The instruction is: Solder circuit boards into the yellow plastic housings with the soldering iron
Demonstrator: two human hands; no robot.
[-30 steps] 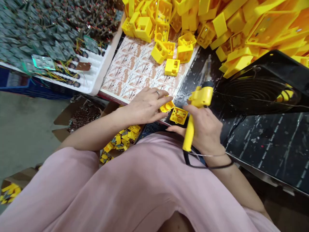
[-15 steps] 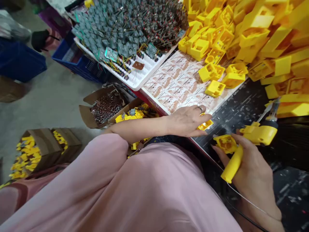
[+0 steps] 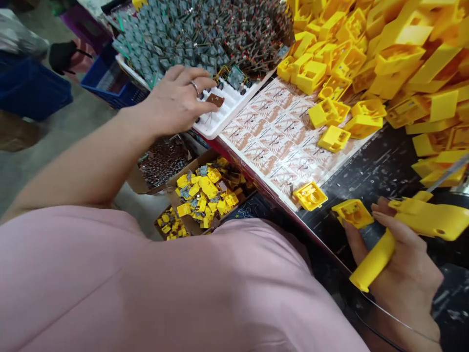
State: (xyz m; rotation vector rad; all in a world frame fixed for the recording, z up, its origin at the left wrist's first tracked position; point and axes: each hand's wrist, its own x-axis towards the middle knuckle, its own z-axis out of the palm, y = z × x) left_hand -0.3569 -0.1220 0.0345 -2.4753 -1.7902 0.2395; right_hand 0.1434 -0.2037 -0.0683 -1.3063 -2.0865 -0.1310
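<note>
My left hand [image 3: 176, 100], a ring on one finger, reaches over the front of a white foam tray [image 3: 234, 105]. Its fingers and thumb are apart, around small wired parts and a brown piece [image 3: 215, 99]; nothing shows in its grip. My right hand [image 3: 403, 274] is wrapped round the handle of a yellow pistol-shaped soldering gun [image 3: 377, 259], whose metal tip points right. By the right thumb is an open yellow casing [image 3: 353, 213]; whether the hand also grips it I cannot tell. Another open yellow casing [image 3: 310, 195] lies near the table edge.
Yellow casings [image 3: 399, 63] are heaped at the right rear. Small grey circuit modules [image 3: 172, 39] crowd the tray. A printed sheet [image 3: 271, 132] covers part of the black table [image 3: 351, 166]. Cardboard boxes of parts [image 3: 205, 195] stand below on the left. A thin wire and dark cord trail from the soldering gun.
My left hand has left the yellow casing at the table edge and moved up and left to the tray. My right hand has shifted slightly right and down with the soldering gun.
</note>
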